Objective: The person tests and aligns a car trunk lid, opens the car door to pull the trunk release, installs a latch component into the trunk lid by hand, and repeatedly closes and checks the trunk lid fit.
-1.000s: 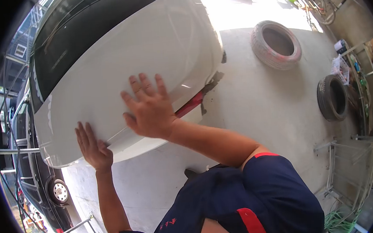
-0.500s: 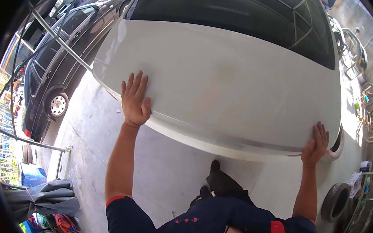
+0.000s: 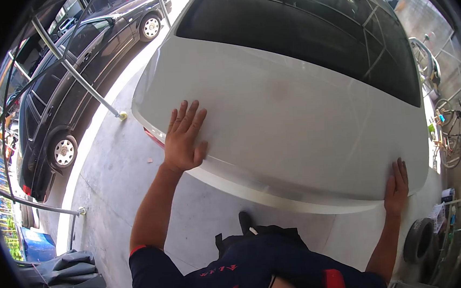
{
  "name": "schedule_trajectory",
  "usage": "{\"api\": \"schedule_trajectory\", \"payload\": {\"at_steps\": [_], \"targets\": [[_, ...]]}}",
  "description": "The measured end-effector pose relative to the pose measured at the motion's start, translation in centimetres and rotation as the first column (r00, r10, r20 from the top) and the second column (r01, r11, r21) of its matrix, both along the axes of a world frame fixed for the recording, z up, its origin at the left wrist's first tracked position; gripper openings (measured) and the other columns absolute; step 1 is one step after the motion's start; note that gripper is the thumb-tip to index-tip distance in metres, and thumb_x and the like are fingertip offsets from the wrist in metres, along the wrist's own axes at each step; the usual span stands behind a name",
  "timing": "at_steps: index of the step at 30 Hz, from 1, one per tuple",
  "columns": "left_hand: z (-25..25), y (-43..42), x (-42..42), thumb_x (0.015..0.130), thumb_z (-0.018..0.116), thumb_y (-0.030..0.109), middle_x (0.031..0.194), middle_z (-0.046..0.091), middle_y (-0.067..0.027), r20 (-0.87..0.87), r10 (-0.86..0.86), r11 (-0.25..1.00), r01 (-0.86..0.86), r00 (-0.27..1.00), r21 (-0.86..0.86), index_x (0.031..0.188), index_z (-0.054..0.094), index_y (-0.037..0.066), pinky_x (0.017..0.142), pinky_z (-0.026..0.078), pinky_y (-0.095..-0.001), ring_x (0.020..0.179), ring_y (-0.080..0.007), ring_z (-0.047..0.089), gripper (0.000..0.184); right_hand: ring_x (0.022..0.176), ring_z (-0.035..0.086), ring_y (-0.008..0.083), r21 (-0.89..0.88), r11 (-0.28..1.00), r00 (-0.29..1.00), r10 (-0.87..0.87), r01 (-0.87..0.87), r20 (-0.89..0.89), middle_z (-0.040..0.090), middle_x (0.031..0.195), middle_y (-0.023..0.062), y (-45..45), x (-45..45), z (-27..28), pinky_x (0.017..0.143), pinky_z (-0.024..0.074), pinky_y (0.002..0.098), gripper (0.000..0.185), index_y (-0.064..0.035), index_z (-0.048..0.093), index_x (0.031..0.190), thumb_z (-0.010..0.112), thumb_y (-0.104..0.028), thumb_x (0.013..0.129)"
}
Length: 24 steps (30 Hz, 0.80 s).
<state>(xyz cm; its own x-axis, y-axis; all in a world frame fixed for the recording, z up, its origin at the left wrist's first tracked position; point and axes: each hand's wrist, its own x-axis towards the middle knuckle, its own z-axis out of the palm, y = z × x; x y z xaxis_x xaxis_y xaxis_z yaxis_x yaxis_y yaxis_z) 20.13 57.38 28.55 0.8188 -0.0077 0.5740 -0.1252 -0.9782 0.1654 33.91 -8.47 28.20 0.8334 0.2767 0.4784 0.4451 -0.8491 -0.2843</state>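
Left grip [image 3: 185,139]: open, fingers apart, flat on white lid [image 3: 299,127] near left edge.
Right grip [image 3: 396,188]: open, fingers closer together, at lid's right corner.
Glass: dark window [image 3: 297,33] beyond lid.
Floor [image 3: 111,180]: pale.
Around: black car [image 3: 57,115] left, tyre [image 3: 409,246] right.

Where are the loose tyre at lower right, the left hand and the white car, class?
Loose tyre [image 3: 410,242], head view: outer tread.
Left hand [image 3: 179,148], head view: back.
White car [image 3: 295,139], head view: painted panel.

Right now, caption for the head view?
Two bare hands spread on the white car's wide rear lid, below the dark rear window.
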Motion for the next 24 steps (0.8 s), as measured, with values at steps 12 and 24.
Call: {"api": "schedule_trajectory", "payload": {"at_steps": [12, 24], "targets": [[-0.9, 16.5, 1.0, 0.085, 0.059, 0.038, 0.161, 0.057, -0.0153, -0.03, -0.104, 0.994, 0.105, 0.994, 0.03, 0.151, 0.064, 0.01, 0.129, 0.028, -0.0652, 0.156, -0.0451, 0.043, 0.071, 0.154, 0.043, 0.0479, -0.2, 0.971, 0.989, -0.111, 0.128, 0.096, 0.054, 0.161, 0.0245, 19.8, -5.5, -0.4, 0.128, 0.0247, 0.0638, 0.061, -0.0034, 0.058, 0.155, 0.051, -0.033, 0.102], [-3.3, 19.1, -1.2, 0.085, 0.064, 0.031, 0.161, 0.057, -0.014, 0.112, -0.149, 0.988, 0.154, 0.982, -0.032, 0.151, 0.064, 0.011, 0.129, 0.028, -0.0609, 0.154, -0.0432, 0.046, 0.069, 0.149, 0.046, 0.0485, -0.237, 0.957, 0.977, -0.128, 0.167, 0.17, 0.053, 0.162, 0.0229, 21.9, -7.1, -2.1, 0.127, 0.0309, 0.057, 0.061, -0.0028, 0.056, 0.156, 0.044, -0.034, 0.106]]}}
